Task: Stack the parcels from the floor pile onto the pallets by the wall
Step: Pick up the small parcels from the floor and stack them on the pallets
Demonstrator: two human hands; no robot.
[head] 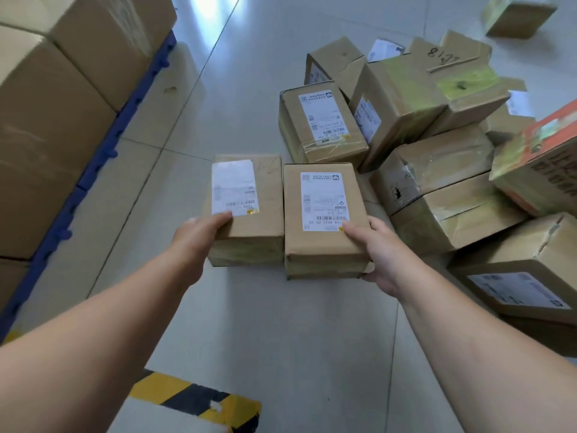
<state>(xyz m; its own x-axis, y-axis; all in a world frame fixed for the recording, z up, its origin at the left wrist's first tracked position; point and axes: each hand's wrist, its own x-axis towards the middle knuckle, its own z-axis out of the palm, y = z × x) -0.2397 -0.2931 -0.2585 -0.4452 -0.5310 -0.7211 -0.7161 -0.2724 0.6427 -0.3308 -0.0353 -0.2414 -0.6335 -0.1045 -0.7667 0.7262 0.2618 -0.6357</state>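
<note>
Two small brown parcels with white labels sit side by side in front of me. My left hand (199, 235) grips the near left corner of the left parcel (259, 220), thumb on its top. My right hand (379, 253) grips the near right corner of the right parcel (321, 242), thumb on top, fingers down its side. The floor pile (437, 145) of brown cartons spreads to the right. A blue pallet (103, 157) stacked with large cartons (46, 126) runs along the left.
Pale tiled floor (234, 323) lies open between the pallet and the pile. A yellow-and-black striped edge (193, 395) shows at the bottom. A lone carton (518, 17) sits far back right. An orange-printed box (540, 164) leans on the pile's right side.
</note>
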